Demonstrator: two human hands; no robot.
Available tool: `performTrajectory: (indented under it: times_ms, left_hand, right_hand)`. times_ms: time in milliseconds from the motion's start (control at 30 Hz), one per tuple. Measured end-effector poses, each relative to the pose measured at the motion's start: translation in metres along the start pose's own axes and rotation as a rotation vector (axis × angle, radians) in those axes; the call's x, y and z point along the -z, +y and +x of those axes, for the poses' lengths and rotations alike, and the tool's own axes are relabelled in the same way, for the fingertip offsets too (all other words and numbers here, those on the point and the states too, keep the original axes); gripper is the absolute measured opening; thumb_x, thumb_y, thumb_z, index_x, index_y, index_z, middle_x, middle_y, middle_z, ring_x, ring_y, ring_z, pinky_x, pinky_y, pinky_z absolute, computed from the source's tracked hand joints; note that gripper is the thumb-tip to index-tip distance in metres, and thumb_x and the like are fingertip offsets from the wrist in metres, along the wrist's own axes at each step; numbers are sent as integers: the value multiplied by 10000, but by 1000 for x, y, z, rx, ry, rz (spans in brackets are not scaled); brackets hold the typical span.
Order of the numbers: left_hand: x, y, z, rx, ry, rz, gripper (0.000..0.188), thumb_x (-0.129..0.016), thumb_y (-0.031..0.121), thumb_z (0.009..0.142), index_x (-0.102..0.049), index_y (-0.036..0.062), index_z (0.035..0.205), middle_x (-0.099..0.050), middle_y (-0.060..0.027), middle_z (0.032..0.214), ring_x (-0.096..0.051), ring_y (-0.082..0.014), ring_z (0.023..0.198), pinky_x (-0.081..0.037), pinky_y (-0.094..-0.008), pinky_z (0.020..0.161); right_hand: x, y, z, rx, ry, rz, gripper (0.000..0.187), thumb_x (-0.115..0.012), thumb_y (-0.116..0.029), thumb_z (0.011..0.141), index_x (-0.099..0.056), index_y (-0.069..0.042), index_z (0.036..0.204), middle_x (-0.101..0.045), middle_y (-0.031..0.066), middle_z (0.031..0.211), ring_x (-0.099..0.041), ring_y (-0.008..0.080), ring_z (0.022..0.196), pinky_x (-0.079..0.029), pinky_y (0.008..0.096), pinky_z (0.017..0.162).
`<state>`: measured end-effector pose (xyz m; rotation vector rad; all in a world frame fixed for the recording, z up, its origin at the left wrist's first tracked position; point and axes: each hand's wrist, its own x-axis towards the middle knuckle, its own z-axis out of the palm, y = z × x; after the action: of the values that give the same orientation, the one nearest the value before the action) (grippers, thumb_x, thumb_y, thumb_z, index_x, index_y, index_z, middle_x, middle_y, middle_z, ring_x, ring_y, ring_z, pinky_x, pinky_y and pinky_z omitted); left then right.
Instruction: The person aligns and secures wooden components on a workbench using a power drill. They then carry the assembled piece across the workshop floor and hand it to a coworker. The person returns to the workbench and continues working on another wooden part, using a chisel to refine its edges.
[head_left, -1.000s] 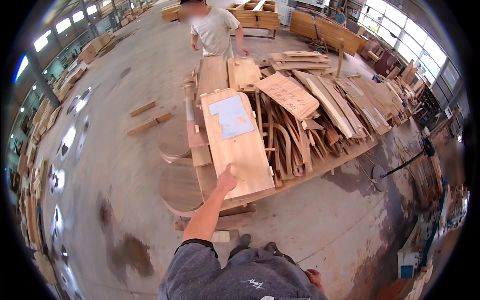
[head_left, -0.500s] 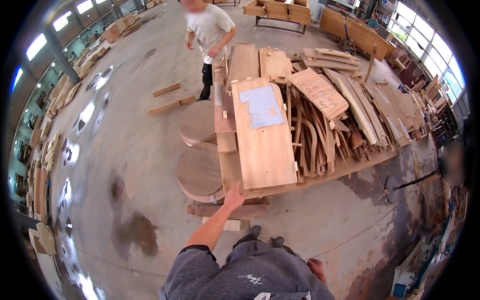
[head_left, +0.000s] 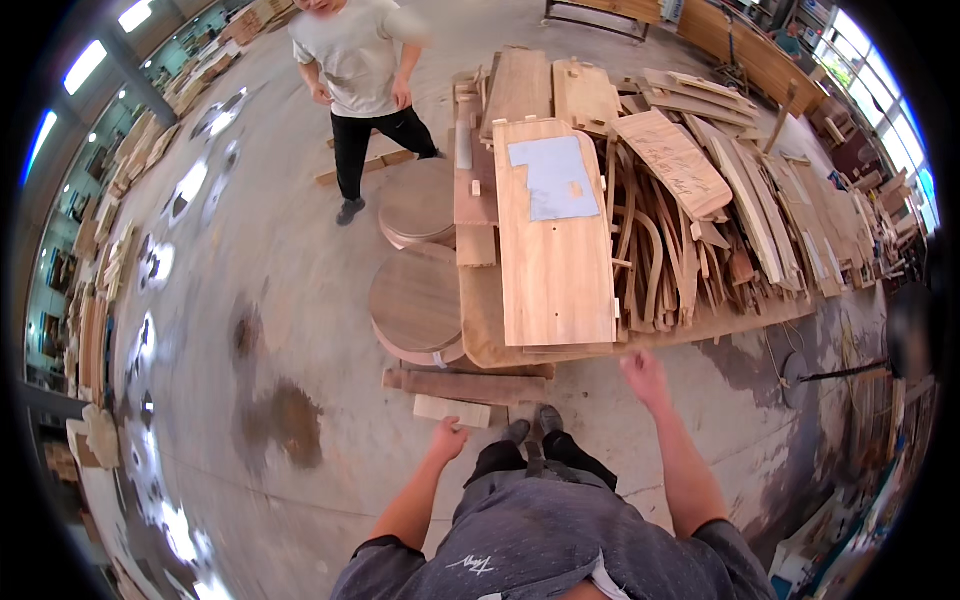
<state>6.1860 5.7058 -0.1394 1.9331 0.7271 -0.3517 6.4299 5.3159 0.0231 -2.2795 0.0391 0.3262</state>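
My left hand (head_left: 448, 438) hangs in front of my body, near a pale wood block (head_left: 452, 411) on the floor; its fingers are loosely curled, with nothing seen in them. My right hand (head_left: 645, 378), slightly blurred, is held out just short of the table's near edge, closed like a fist and holding nothing visible. Beyond it, a large light wood panel (head_left: 557, 285) with one rounded corner lies on the table (head_left: 487, 335). A grey-white paper sheet (head_left: 558, 178) rests on the panel's far half. Neither hand touches the panel or table.
Curved wood strips (head_left: 640, 240), a board with handwriting (head_left: 672, 160) and long planks (head_left: 735, 200) crowd the table's right. Two stacks of round wood discs (head_left: 418, 305) stand at its left. A brown plank (head_left: 465, 386) lies near my feet. Another person (head_left: 360, 80) stands at the far left.
My left hand has left the table's corner and drawn back toward me. My right hand has risen forward from my side. The other person has moved left, and my view has shifted.
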Motion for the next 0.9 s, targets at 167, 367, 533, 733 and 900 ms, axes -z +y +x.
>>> performTrajectory:
  times_ms: [167, 367, 533, 733, 900]
  left_hand:
    - [-4, -35, -65, 316, 210, -106, 491, -697, 190, 802, -608, -44, 1225, -734, -179, 803, -731, -250, 764, -572, -362, 733]
    - [-37, -58, -165, 697, 376, -430, 528, -680, 158, 845, -542, -23, 1321, -709, -144, 801, -673, -216, 663, -550, -346, 608]
    - [-110, -64, -264, 853, 459, -659, 510, -661, 168, 875, -532, -14, 1334, -706, -140, 840, -662, -212, 648, -526, -345, 540]
    - [-191, -88, -329, 978, 323, -847, 533, -677, 187, 899, -513, -18, 1363, -719, -176, 926, -679, -223, 707, -538, -334, 579]
    - [-214, -106, -348, 860, 450, -1016, 543, -670, 156, 912, -489, -53, 1379, -713, -160, 892, -669, -192, 687, -520, -290, 563]
  right_hand:
    - [11, -55, 114, 180, 87, -51, 506, -657, -258, 897, -536, 29, 1296, -668, 198, 1175, -641, 294, 1123, -492, 391, 957]
    - [-2, -43, 226, 87, -162, -233, 514, -680, -278, 848, -564, 51, 1225, -688, 239, 1090, -677, 337, 1022, -519, 411, 891]
    - [-25, -46, 248, -131, -273, 268, 377, -696, -276, 882, -643, 61, 1043, -683, 123, 934, -688, 250, 765, -575, 393, 612]
    - [-46, -46, 262, 36, -148, 173, 570, -698, -302, 900, -494, 51, 1297, -587, 194, 1282, -605, 301, 1121, -501, 425, 932]
    - [-37, -98, 219, 73, -358, 531, 488, -677, -232, 924, -533, 46, 1298, -647, 149, 1223, -631, 258, 1067, -506, 392, 907]
